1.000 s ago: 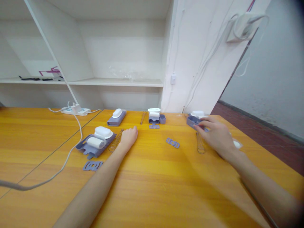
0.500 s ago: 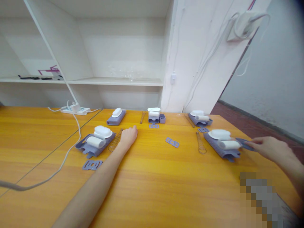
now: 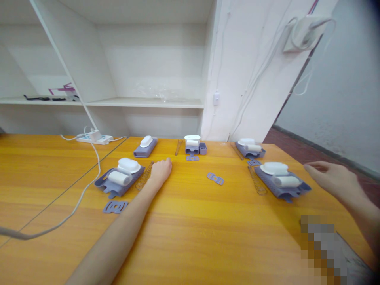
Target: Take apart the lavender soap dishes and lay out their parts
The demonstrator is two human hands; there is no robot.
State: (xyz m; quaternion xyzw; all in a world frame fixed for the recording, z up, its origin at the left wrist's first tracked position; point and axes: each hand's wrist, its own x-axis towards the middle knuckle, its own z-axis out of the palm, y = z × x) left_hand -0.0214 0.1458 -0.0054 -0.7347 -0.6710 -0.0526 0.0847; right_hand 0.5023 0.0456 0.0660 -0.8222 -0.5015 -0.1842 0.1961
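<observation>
My left hand [image 3: 160, 170] rests on the table in a fist; nothing shows sticking out of it. Close to its left side lies a brown wire coil [image 3: 145, 176], beside a grey-purple holder [image 3: 114, 190] bearing a white oval piece [image 3: 128, 165] and a white roll [image 3: 119, 178]. At the right, my right hand [image 3: 334, 180] hovers with its fingers stretched out, holding nothing visible. It is nearest to another grey-purple holder [image 3: 268, 183], which carries a white oval piece [image 3: 274, 168] and a white roll [image 3: 286, 181]. A wire coil [image 3: 257, 181] lies against that holder's left side.
Farther back are more grey-purple holders [image 3: 145, 150] with white pieces. Flat slotted plates [image 3: 215, 178] lie on the table [image 3: 190, 233]. A white cable [image 3: 86, 190] runs from a power strip [image 3: 101, 138] across the left. White shelves [image 3: 142, 102] stand behind.
My right hand has let go of a grey-purple piece, now at the right holder's end, and drawn up and away. The wire coil by that holder has shifted right. My left hand stays put.
</observation>
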